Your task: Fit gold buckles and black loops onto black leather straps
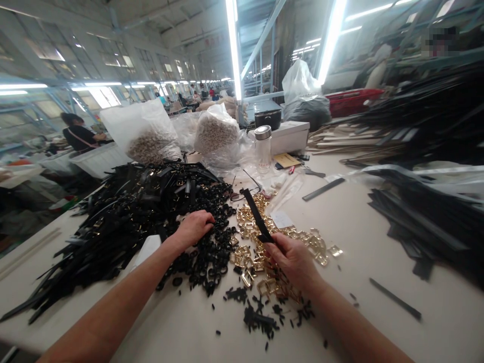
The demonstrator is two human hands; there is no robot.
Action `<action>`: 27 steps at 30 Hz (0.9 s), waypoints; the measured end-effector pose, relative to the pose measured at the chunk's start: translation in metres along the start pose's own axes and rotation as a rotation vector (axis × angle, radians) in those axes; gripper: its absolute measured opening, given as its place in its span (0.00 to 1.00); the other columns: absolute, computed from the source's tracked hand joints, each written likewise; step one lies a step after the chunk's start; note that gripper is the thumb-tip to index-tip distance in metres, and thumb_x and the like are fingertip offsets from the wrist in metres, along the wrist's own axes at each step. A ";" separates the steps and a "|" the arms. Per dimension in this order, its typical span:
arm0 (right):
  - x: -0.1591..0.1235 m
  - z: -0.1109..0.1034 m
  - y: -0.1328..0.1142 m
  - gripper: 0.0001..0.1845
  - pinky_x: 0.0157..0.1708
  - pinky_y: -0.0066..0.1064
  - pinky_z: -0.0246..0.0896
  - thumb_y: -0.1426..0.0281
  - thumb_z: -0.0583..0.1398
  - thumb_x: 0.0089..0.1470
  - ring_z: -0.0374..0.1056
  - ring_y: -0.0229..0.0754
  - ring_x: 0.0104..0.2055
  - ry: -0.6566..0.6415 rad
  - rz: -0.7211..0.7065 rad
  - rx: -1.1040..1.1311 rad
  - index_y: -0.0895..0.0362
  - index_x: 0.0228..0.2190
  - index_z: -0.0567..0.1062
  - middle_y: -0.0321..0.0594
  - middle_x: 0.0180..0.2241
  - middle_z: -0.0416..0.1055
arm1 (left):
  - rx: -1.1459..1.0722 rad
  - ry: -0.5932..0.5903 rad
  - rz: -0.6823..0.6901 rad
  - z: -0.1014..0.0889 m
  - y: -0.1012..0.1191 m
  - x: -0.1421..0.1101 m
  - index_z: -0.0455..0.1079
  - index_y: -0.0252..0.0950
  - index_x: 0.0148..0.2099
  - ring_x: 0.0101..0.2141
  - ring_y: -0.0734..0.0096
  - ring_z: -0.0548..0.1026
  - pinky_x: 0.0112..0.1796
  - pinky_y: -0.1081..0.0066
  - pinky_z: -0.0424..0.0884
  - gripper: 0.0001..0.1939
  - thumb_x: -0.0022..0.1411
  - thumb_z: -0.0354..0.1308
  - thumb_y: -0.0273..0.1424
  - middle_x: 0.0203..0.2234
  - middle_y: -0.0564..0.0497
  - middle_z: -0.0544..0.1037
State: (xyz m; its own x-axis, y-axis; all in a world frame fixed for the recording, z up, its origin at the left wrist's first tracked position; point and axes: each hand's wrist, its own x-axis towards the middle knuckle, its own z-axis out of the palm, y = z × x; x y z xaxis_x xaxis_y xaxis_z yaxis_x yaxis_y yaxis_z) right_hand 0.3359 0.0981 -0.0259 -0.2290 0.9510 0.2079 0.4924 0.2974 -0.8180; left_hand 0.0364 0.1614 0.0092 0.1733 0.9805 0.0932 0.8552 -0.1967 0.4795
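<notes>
My right hand (289, 254) pinches a short black strap (254, 212), its free end pointing up and away from me. Below and beyond that hand spreads a heap of gold buckles (245, 257). My left hand (194, 227) is at the pile of small black loops (212, 264), fingers curled together; whatever they may hold is hidden. A large heap of black straps (109, 227), some with gold buckles on them, lies to the left of the loops. Small black scraps (260, 320) are scattered on the near side of the buckles.
Clear bags of small pale pieces (217, 132) stand at the back, near a glass jar (263, 148) and a white box (291, 137). More black strips (419, 217) lie on the table (340, 312) at right. A person (79, 132) sits at far left.
</notes>
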 end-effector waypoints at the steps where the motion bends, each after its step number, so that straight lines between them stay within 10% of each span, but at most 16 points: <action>1: 0.000 0.000 0.000 0.15 0.23 0.27 0.55 0.60 0.54 0.59 0.64 0.37 0.22 0.003 -0.004 0.000 0.56 0.28 0.73 0.35 0.21 0.70 | -0.044 0.008 -0.016 0.000 0.002 -0.001 0.76 0.40 0.29 0.32 0.64 0.75 0.40 0.66 0.70 0.04 0.50 0.61 0.26 0.26 0.52 0.77; 7: -0.001 0.002 -0.004 0.14 0.22 0.25 0.53 0.61 0.55 0.59 0.62 0.36 0.21 0.012 -0.001 0.080 0.56 0.27 0.73 0.34 0.21 0.69 | -0.561 -0.020 -0.157 0.007 0.043 -0.027 0.75 0.36 0.41 0.28 0.69 0.77 0.31 0.70 0.74 0.12 0.55 0.60 0.36 0.31 0.49 0.81; 13: -0.005 0.004 -0.012 0.12 0.24 0.25 0.54 0.63 0.56 0.59 0.61 0.34 0.22 -0.023 -0.032 0.157 0.56 0.27 0.71 0.33 0.22 0.68 | -1.256 -0.106 -0.364 0.033 0.092 -0.052 0.75 0.34 0.32 0.27 0.75 0.76 0.32 0.77 0.72 0.12 0.44 0.71 0.30 0.27 0.51 0.80; 27: -0.007 0.004 -0.017 0.11 0.25 0.24 0.53 0.66 0.58 0.58 0.61 0.34 0.24 -0.016 -0.048 0.105 0.58 0.27 0.73 0.33 0.22 0.68 | -1.314 -0.102 -0.430 0.060 0.089 -0.061 0.74 0.33 0.29 0.26 0.77 0.74 0.30 0.77 0.71 0.14 0.46 0.72 0.36 0.25 0.53 0.76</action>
State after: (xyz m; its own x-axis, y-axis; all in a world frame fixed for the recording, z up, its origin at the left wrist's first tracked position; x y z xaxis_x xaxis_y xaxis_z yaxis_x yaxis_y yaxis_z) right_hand 0.3259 0.0863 -0.0155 -0.2640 0.9340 0.2408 0.3900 0.3317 -0.8590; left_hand 0.1312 0.0839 -0.0057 0.0993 0.9469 -0.3059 -0.2226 0.3208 0.9206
